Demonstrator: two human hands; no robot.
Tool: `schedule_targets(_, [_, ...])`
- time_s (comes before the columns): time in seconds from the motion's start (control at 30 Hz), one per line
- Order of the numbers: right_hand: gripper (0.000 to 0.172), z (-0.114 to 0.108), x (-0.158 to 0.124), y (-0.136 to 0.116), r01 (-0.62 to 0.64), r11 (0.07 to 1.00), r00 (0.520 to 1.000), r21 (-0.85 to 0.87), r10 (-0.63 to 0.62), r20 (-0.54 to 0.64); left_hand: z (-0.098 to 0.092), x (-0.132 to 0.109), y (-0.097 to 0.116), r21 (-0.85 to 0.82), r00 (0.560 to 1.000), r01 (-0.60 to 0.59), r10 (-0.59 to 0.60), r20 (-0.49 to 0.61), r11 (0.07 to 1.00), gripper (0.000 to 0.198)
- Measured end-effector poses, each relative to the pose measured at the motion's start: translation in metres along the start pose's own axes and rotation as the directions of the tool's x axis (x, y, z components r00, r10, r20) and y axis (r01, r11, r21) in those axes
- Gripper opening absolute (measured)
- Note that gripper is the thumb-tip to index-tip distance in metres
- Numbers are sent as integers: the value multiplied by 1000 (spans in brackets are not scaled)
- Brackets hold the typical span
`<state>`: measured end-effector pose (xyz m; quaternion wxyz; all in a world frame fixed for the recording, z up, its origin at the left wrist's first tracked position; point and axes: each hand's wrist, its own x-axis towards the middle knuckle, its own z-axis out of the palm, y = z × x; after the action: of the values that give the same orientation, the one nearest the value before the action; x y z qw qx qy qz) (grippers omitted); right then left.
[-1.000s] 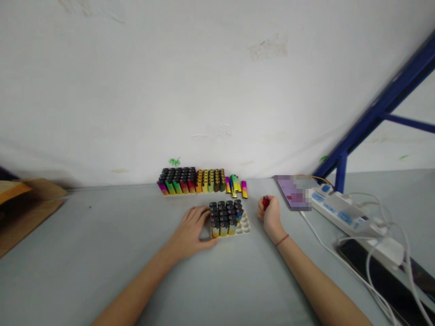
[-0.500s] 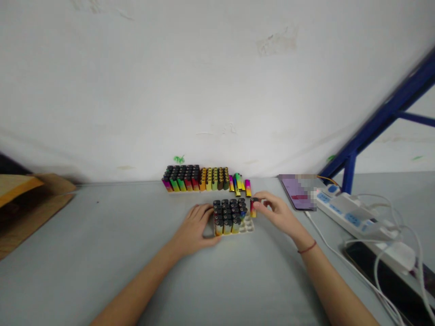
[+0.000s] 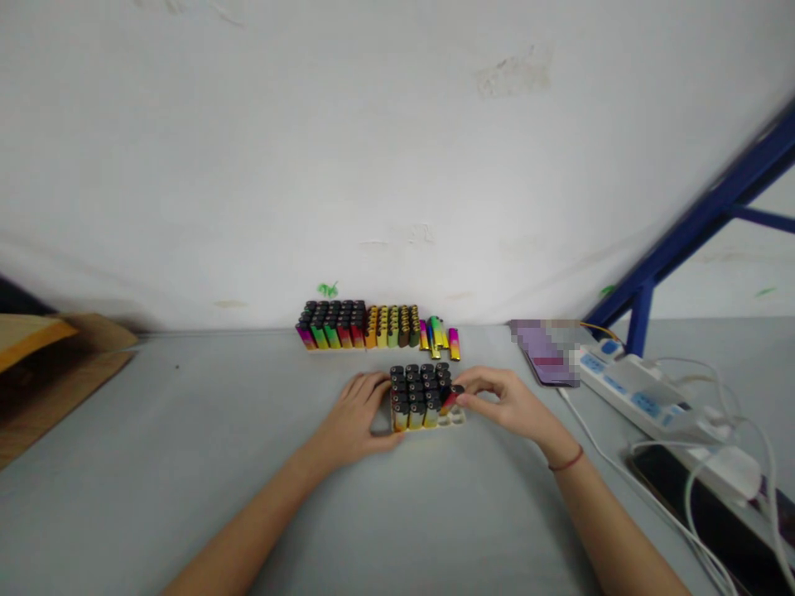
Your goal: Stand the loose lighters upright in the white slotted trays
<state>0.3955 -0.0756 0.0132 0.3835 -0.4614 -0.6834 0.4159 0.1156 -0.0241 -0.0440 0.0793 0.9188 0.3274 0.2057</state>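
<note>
A white tray (image 3: 458,420) with round-edged slots holds rows of upright lighters with black tops (image 3: 416,396). My left hand (image 3: 360,420) grips the tray's left side, fingers at the back corner and thumb at the front corner. Between the fingertips of my right hand (image 3: 497,399) is a red-and-yellow lighter (image 3: 451,399), tilted over the tray's right part beside the standing lighters. Some slots at the front right hold nothing. Behind, several loose colourful lighters (image 3: 438,333) lie near the wall.
Against the wall stand black-topped lighters (image 3: 332,323) and gold-topped ones (image 3: 393,325). A phone (image 3: 543,352), a power strip (image 3: 646,401) with white cables and a dark device (image 3: 689,497) lie to the right. At the left is an open cardboard box (image 3: 74,372).
My right hand has brought the red-and-yellow lighter left and down, from beside the tray to over its right-hand slots, and the lighter is now tilted. My left hand has stayed in place.
</note>
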Motion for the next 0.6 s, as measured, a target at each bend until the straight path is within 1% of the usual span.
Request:
schedule_targets(0.17, [17,-1,-1,-9,77,984,997,-163,-81,-18,0,0,0,-5,1000,-1,1,1,1000,62])
schedule_targets(0.27, [15,0,-2,-12,104,973,993,-207,-114,-37,0,0,0,-6,1000,9,-9,14,1000,63])
schedule_targets(0.33, [15,0,-3,-14,114,966,992,-231,-125,-33,-1,1,1,-11,1000,17,-16,26,1000,63])
schedule_targets(0.43, [16,-1,-1,-12,97,960,995,-263,-101,0,-2,1,2,-20,999,18,-18,27,1000,63])
schedule_targets(0.47, [18,-1,0,-9,82,958,995,-275,-92,-24,-3,1,2,-19,999,18,-17,27,1000,63])
schedule_targets(0.53, [26,-3,7,2,44,938,984,-343,-100,-148,-3,1,2,-9,999,19,-19,30,1000,64])
schedule_targets(0.57, [31,-3,11,11,14,913,966,-408,-117,-231,-3,1,2,-3,999,19,-19,33,1000,64])
schedule_targets(0.6, [35,-2,16,20,-23,868,946,-495,-141,-291,-3,1,2,2,999,19,-19,34,1000,64])
